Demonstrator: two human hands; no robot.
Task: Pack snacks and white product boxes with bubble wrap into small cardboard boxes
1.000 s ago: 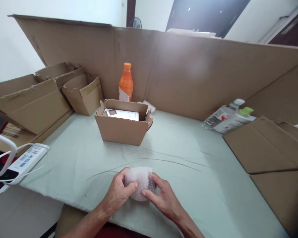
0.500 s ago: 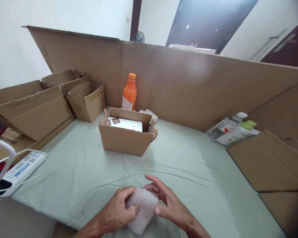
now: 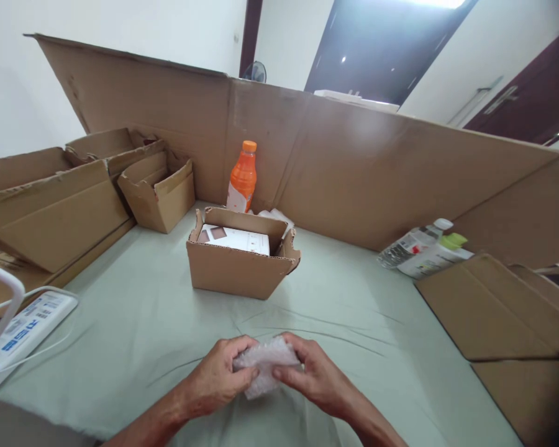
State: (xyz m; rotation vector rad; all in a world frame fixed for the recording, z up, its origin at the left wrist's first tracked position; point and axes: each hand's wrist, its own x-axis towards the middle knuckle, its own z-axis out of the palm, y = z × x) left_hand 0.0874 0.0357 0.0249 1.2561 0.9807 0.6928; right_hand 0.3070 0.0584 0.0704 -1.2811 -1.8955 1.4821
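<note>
bubble wrap bundle [image 3: 263, 363] pinched between left hand [image 3: 218, 379] and right hand [image 3: 314, 375] over green table [image 3: 135, 323], cardboard box [image 3: 240, 261] behind.

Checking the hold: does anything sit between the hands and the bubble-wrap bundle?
Nothing visible does. The left hand and right hand both grip the bubble-wrap bundle directly, fingers pressed onto the wrap, just above the green cloth.

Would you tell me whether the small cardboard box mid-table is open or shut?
Open: the cardboard box has flaps up, with a white package visible inside.
</note>
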